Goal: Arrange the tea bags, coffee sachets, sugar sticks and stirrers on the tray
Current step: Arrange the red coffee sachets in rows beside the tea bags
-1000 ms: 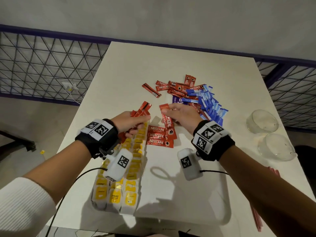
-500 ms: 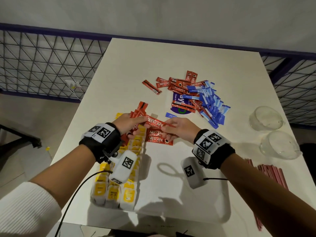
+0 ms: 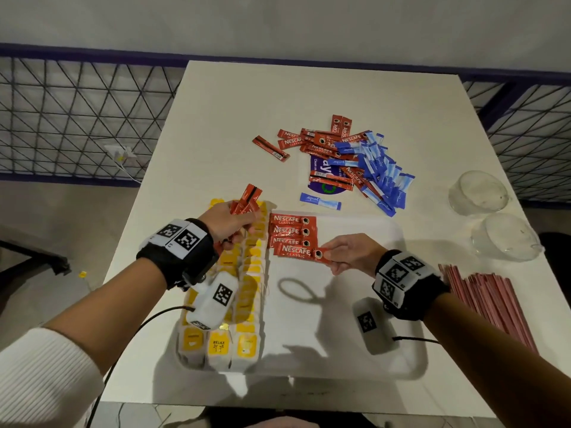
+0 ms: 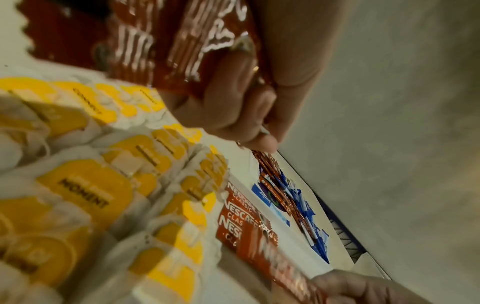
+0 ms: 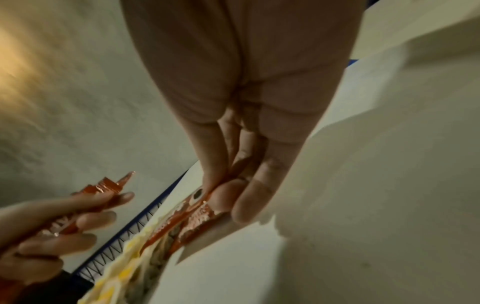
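**Coffee sachets going down beside the tea bags**

On the white tray (image 3: pixel 355 359), against its left wall, the tea bags (image 3: pixel 244 304) with yellow tags are lying in packed rows running from the near edge toward the far one. Just right of those rows, at the tray's far end, three red coffee sachets (image 3: pixel 292 230) are lying flat, side by side, labels up and overlapping one another slightly.

Over the near edge of that red row, the right hand (image 3: pixel 352 253) is pinching the end of a fourth sachet (image 3: pixel 301 252) between thumb and fingers; the sachet is lying slightly askew across the row, its left end overlapping the nearest laid one. Whether it is fully resting on the tray cannot be told.

Above the far end of the tea bags, the left hand (image 3: pixel 228 223) is clenching a bundle of sachets (image 3: pixel 248 200), their far ends fanning upward past the fingers.

Beyond the tray's far edge, on the white table (image 3: pixel 309 97), a loose heap of red sachets (image 3: pixel 321 143) and blue-and-white sugar sticks (image 3: pixel 383 174) is spreading over a purple sheet (image 3: pixel 321 173). One sugar stick (image 3: pixel 319 201) is lying alone between the heap and the tray, and one sachet (image 3: pixel 271 148) is lying apart on the heap's left.

Right of the tray, red stirrers (image 3: pixel 491 304) are lying bunched along the table's edge, with two clear glass bowls (image 3: pixel 479 193) standing beyond them.
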### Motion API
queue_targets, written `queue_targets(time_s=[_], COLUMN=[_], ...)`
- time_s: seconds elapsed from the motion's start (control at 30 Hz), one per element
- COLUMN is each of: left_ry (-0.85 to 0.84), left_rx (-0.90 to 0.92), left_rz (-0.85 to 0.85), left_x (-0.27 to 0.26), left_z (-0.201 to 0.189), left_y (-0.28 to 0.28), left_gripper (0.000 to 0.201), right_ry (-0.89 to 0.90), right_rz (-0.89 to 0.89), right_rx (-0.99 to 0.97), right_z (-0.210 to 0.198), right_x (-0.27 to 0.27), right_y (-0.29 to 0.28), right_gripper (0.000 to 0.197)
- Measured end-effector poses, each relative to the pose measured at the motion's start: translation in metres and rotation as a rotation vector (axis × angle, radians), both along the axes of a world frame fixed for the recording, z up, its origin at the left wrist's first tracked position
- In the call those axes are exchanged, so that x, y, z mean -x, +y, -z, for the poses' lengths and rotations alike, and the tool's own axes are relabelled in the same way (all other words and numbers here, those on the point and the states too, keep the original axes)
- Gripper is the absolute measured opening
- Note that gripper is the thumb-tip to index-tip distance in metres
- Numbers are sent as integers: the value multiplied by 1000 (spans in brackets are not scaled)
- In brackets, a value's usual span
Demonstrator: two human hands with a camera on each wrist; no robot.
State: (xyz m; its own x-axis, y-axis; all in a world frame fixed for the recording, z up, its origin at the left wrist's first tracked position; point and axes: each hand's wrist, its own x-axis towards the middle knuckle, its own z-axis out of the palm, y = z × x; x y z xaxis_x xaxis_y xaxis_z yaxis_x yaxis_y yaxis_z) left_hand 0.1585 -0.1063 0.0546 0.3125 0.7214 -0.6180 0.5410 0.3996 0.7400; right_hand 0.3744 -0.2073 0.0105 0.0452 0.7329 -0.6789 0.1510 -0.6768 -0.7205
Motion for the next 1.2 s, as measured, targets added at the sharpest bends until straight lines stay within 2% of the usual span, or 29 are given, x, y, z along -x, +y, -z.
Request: queue_targets(time_s=[0.1,0.17,0.3,0.5,0.87,1.2], left_ry=[-30,-39,-53,-60,-58,-40], left_rx=[6,8,5,15,32,43], left_rz=[-17,-7,36,78,94,105], left_x=[3,3,5,11,13,12], left_z=[2,2,-1,-2,2,2], left_y=[5,6,10,16,18,15], left_gripper=[24,23,28,27,27,28], right_ry=[-30,-56,-125,-241,-276,-305], right_rz=[-26,-28,-9,-48,28,-32], right_rx=[41,55,80,120,147,107], right_z=[5,7,9,10,8,12], right_x=[4,9,15,18,22,24], right_y=[-1,1,8,17,20,20], right_gripper=[18,6,13,12,19,25])
